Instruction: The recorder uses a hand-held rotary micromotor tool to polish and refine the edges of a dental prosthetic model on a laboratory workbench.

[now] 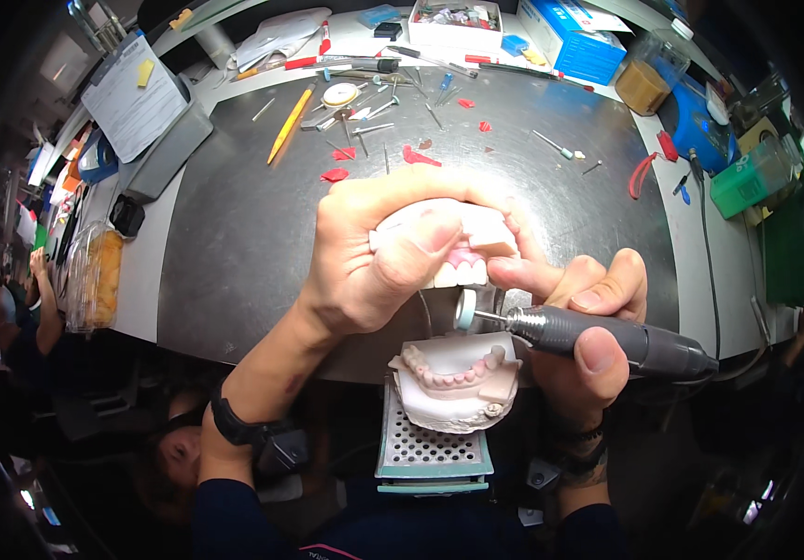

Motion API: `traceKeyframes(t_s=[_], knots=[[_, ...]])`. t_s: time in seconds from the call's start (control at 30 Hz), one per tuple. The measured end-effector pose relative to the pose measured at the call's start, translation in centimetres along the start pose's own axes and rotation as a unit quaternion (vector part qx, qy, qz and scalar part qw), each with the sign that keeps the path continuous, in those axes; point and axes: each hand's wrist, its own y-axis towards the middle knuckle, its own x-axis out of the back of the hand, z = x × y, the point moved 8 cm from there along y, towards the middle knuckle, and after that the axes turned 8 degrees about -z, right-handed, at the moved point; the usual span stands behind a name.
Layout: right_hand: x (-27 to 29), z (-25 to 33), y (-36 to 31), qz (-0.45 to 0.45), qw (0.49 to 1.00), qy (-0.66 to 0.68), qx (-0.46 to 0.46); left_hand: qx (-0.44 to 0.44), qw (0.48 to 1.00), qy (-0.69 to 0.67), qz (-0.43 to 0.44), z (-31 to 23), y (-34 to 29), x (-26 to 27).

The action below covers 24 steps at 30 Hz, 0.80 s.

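Note:
My left hand (369, 252) is closed around a white plaster dental cast (490, 229), with the thumb pressed on its face. Pink gum and several white front teeth (461, 273) show along the cast's lower edge. In my right hand (600, 362) lies a dark rotary handpiece (649, 347), gripped between thumb and fingers. Its metal shank carries a small pale polishing wheel (464, 310), just below the teeth and seemingly apart from them. A right fingertip rests near the cast's right side. Below the wheel, a second cast (453, 413) with a row of teeth sits on a perforated metal tray (432, 457).
Burs and red scraps (420, 157) lie on the dark bench mat (234, 233), beside a yellow pencil (290, 126). Boxes, including a blue one (565, 42), line the back. A green-filled container (747, 182) stands right; a clear food pack (96, 280) lies left. Other people are at left.

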Motion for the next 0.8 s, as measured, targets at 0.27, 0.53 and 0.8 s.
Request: traceKeyframes(t_s=[0.27, 0.53, 0.8], knots=[[0.6, 0.1, -0.2, 0.038, 0.998, -0.007, 0.055, -0.012, 0.999, 0.029, 0.011, -0.3, -0.1, 0.1], [0.5, -0.2, -0.1, 0.079, 0.996, 0.034, 0.020, -0.075, 0.997, 0.001, -0.019, -0.4, -0.1, 0.2], [1.0, -0.5, -0.1, 0.054, 0.997, 0.056, 0.009, -0.087, 0.996, 0.003, -0.023, -0.6, -0.1, 0.1]])
